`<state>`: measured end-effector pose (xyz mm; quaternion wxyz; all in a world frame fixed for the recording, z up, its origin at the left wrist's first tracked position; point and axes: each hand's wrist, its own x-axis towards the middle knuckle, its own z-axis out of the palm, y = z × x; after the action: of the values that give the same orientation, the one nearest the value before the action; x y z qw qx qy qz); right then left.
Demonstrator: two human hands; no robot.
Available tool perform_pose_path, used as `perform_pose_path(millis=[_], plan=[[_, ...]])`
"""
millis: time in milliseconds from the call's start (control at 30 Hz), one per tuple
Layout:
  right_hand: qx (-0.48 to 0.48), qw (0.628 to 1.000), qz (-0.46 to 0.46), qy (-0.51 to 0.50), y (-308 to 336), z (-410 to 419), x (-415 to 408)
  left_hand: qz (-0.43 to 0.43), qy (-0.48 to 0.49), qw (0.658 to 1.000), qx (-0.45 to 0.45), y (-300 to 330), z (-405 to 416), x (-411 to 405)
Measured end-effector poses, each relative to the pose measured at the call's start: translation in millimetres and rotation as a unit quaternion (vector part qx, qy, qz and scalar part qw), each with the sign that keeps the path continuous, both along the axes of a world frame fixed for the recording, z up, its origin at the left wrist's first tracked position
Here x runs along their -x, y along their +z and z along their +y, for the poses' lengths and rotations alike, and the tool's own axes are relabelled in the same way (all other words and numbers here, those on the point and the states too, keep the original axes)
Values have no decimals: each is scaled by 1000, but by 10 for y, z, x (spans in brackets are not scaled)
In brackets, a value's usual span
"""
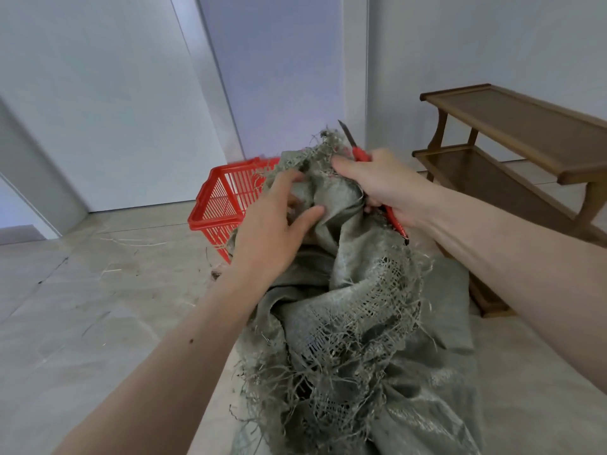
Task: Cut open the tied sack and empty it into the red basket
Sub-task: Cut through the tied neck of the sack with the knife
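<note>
Tiled floor (108, 290), loose fibres scattered. Left hand (276, 231) pinches the frayed sack (354, 323) at centre; right hand (384, 185) grasps sack neck and red-handled knife (353, 144) together. Red basket (223, 205) sits at eleven o'clock. Risk: blade near fingers could slip; contents may spill short.

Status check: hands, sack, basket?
Left hand gripping sack near its frayed top. Right hand holds red-handled cutter against the fabric. Red basket behind sack, nothing blocking.
</note>
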<state>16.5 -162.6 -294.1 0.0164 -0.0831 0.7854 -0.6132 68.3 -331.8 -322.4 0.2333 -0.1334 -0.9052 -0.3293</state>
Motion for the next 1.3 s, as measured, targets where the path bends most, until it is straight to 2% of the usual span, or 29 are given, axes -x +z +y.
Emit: perform_pose_path(millis=[133, 233, 300, 400, 467, 533, 600, 667, 733, 833, 900, 1033, 1100, 1200, 1300], plan=[[-73, 994, 59, -54, 29, 70, 0, 28, -65, 997, 5, -35, -100, 45], [-111, 986, 87, -87, 51, 124, 26, -2, -66, 998, 21, -69, -110, 76], [-116, 985, 92, -91, 62, 127, 29, -37, -49, 998, -18, -101, -127, 86], [-173, 975, 104, -90, 35, 147, 36, -67, -43, 992, -96, -93, -166, 64], [-245, 954, 139, -99, 23, 159, 27, -69, -36, 989, -123, -72, -165, 41], [-316, 916, 212, -130, 39, 152, -25, -63, -24, 989, -130, -51, -155, 34], [-324, 871, 338, -151, 99, 123, -107, -64, -21, 988, -138, -42, -150, 42], [-312, 853, 406, -98, 143, 46, -210, -66, -19, 987, -146, -15, -143, 51], [-326, 876, 354, -25, 124, -15, -244, -61, -28, 986, -154, 23, -130, 55], [-329, 903, 276, 10, 73, 3, -198, -63, -56, 985, -153, 60, -117, 42], [-313, 912, 263, 17, 70, 46, -151, -69, -59, 988, -126, 35, -149, 43], [-312, 911, 265, 35, 85, 79, -120, -55, -36, 998, -10, -5, -230, 71], [-311, 912, 265, 34, 83, 86, -105, -49, -44, 998, 12, -3, -250, 92], [-305, 914, 267, 26, 57, 98, -77, -51, -80, 995, -27, -22, -251, 77], [-286, 921, 265, 24, 51, 103, -71, -65, -145, 982, -106, -45, -237, 21]])
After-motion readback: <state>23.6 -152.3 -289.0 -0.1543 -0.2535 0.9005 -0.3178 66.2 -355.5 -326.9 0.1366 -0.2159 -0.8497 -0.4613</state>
